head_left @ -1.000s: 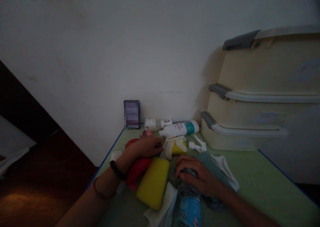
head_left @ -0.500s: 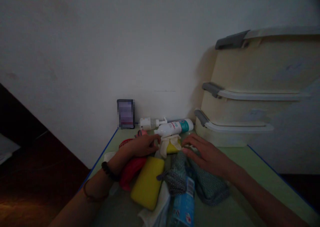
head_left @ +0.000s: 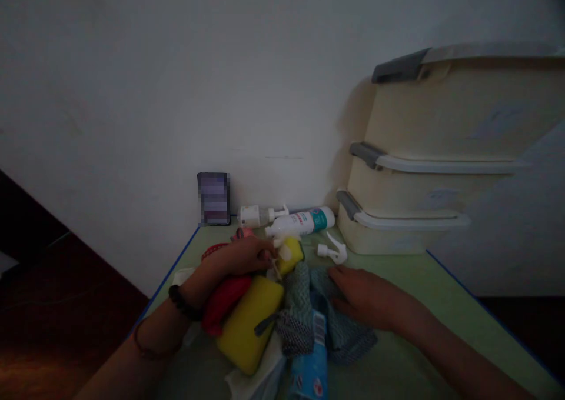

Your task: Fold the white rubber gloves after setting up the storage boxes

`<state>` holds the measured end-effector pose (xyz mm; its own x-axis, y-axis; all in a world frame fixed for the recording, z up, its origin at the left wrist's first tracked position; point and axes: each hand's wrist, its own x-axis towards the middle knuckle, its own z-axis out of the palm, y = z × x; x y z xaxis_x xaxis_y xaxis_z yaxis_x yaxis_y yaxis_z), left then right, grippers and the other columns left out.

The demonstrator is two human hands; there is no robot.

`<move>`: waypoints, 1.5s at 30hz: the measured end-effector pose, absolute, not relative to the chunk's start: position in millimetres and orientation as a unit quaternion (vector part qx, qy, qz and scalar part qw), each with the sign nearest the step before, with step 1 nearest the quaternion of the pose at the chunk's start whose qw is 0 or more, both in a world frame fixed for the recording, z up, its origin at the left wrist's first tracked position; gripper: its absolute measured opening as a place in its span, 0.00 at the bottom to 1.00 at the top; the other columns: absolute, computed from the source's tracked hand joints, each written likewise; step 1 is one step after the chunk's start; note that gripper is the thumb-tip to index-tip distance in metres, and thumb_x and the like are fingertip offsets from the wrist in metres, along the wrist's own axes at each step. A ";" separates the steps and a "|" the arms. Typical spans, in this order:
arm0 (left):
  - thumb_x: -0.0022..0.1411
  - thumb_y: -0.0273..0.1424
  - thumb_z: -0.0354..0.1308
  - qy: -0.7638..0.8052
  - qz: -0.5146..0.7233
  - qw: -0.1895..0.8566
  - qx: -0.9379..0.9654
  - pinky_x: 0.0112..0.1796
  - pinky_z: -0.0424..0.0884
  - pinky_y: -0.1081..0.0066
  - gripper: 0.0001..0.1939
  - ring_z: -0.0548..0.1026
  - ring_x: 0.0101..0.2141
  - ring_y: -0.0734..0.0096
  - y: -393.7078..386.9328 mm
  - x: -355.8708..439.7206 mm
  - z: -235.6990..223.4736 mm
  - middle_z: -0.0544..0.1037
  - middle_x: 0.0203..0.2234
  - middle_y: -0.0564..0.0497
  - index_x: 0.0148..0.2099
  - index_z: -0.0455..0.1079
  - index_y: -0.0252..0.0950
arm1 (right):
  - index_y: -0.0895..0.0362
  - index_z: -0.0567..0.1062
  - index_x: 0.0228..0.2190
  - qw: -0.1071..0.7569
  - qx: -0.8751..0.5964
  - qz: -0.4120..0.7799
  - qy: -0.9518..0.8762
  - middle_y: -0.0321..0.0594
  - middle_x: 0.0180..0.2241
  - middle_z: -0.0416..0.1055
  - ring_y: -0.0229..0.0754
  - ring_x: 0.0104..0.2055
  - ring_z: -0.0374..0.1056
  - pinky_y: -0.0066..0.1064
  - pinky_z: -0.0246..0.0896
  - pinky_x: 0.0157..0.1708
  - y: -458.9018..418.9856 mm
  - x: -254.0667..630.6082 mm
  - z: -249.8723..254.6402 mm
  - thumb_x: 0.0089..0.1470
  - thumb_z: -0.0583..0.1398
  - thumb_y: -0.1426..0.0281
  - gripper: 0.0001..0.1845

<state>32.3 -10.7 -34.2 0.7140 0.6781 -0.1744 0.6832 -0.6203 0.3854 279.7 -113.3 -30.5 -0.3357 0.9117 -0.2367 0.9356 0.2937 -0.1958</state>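
Note:
My left hand [head_left: 252,255] is closed, its fingertips pinching a pale, crumpled cloth-like piece [head_left: 277,248] beside a small yellow sponge [head_left: 291,255]. Under that wrist lies a red item [head_left: 225,303], partly hidden, and a large yellow sponge [head_left: 251,323] sits just right of it. My right hand [head_left: 364,297] has its fingers and thumb closed on a grey-green knitted cloth [head_left: 348,335]. That cloth drapes over a blue packet with a barcode [head_left: 309,373]. A white trigger spray head [head_left: 334,250] lies beyond my right fingertips.
Against the wall lie a clear pump bottle [head_left: 253,216] and a white bottle with a teal band [head_left: 304,220]. A dark-framed device [head_left: 215,199] leans at the left back. Stacked cream storage boxes [head_left: 388,235] stand at the right. Blue edging borders the green table [head_left: 410,282].
My right hand has moved away from the small yellow sponge, down onto the grey-green cloth. The spray head has come into view. The pale piece no longer wraps over the sponge as before.

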 end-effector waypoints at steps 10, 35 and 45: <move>0.56 0.29 0.50 0.383 0.031 0.204 0.900 0.29 0.64 0.73 0.08 0.69 0.27 0.70 -10.2 29.9 -33.1 0.72 0.26 0.53 0.37 0.69 0.35 | 0.57 0.67 0.30 -0.076 0.514 -0.151 0.841 0.41 0.28 0.69 0.42 0.29 0.65 0.32 0.54 0.28 -93.6 277.1 -63.1 0.54 0.57 0.64 0.09; 0.63 0.37 0.50 0.390 0.260 0.209 0.858 0.31 0.69 0.73 0.12 0.75 0.27 0.70 -20.6 32.7 41.1 0.79 0.25 0.51 0.35 0.71 0.35 | 0.57 0.71 0.30 -0.344 0.516 -0.086 0.780 0.37 0.26 0.70 0.37 0.28 0.66 0.28 0.60 0.28 -83.2 292.3 31.6 0.58 0.54 0.70 0.07; 0.68 0.41 0.40 0.324 0.454 0.244 0.794 0.57 0.59 0.60 0.23 0.64 0.55 0.61 7.8 140.6 66.2 0.66 0.54 0.39 0.56 0.63 0.35 | 0.56 0.73 0.28 -0.563 0.525 -0.026 0.637 0.36 0.26 0.71 0.36 0.26 0.66 0.27 0.62 0.24 -105.9 371.2 93.7 0.53 0.60 0.63 0.09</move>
<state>140.6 7.8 66.2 0.3789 0.7351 0.5622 0.2931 -0.6715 0.6805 371.2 -105.9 93.7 0.1860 0.6993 0.6901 0.6405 0.4464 -0.6250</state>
